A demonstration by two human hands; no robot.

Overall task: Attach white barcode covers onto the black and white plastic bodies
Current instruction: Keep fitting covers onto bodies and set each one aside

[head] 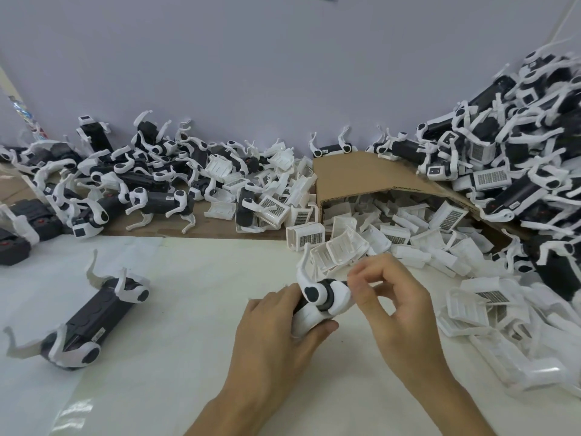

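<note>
Over the table (195,309): black and white body (314,294), held in both my hands
Left grip (276,335): clamped round its near end
Right grip (396,303): pinching its white end
Covers (390,237): piled just behind

The desk (195,325) wears a white sheet (a brown strip (176,229) shows bare along the back). One black and white body (94,316) lies alone at the left. More bodies (132,180) are heaped at the back left, with a taller heap (518,136) on the right. Between the heaps a cardboard box (361,177) lies tipped over, and white covers (396,234) spill from it onto the sheet.
</note>
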